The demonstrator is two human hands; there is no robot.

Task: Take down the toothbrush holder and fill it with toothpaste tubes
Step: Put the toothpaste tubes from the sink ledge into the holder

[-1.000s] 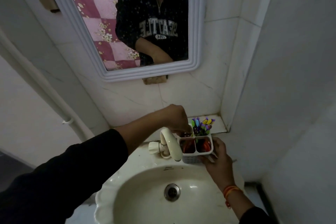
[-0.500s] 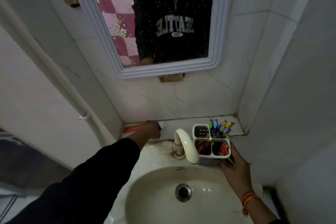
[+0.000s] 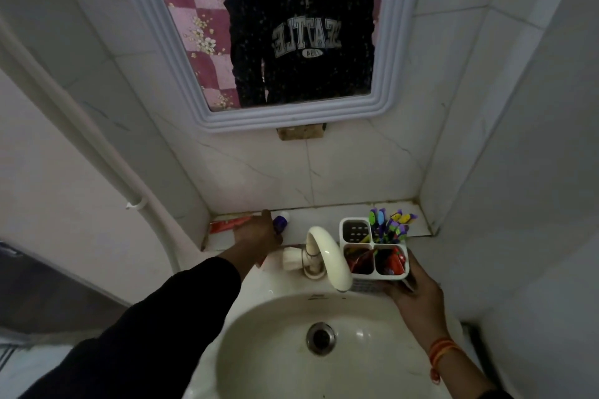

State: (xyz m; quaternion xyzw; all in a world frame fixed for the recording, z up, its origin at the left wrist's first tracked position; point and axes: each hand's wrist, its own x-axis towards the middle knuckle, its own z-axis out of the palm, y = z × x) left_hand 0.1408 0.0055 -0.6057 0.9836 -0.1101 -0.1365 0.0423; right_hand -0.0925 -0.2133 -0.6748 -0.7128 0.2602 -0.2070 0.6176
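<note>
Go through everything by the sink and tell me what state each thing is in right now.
Toothbrush holder: upright on the sink edge, back-left compartment empty, the others filled.
Toothpaste tube: lying flat on the ledge.
Left hand: on the tube, grip unclear.
Right hand: steadying the holder.
Tap: no water running.
Sink: no water standing.

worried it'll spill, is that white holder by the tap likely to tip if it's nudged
Probably somewhat tippy: the holder sits on the sink rim, with toothbrushes sticking up at the back. The right hand steadies its base, which likely helps. Plastic, so probably light.
</note>
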